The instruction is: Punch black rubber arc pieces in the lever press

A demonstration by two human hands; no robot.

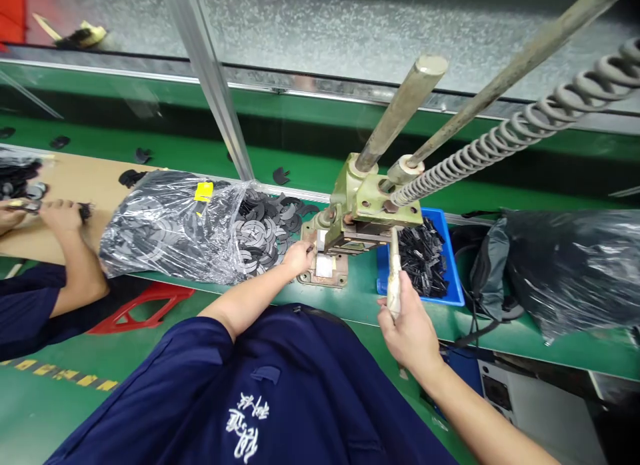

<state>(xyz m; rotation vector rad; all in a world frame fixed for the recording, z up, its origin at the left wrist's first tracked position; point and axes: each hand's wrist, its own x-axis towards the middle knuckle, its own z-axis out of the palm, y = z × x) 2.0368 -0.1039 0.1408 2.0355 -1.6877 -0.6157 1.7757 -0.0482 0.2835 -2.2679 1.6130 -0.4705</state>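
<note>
Your hands are apart, one on each side of the front of the hand press (365, 201), which stands near the far edge of the bench (350, 311). Your right hand (406, 325) is clamped around the pale handle (395, 275) that hangs down at the front of the press. Your left hand (299, 258) reaches to the press's left side, just above its base plate (324, 268). Your left fingertips (309, 249) may be pinching a small dark piece, but the view is too poor to be sure.

Left of the press, a clear plastic bag (170, 225) with a yellow label (203, 191) lies on the bench, its open end spilling black cut parts (260, 231) right up beside the press. To the right, a blue tray (454, 271) holds a heap of black strips (424, 261). A coil spring (515, 131) and two long rods rise from the press toward the upper right. Past the tray sits a black bag (570, 271). At the far left, a co-worker's hands (60, 215) work over a cardboard sheet (75, 181).
</note>
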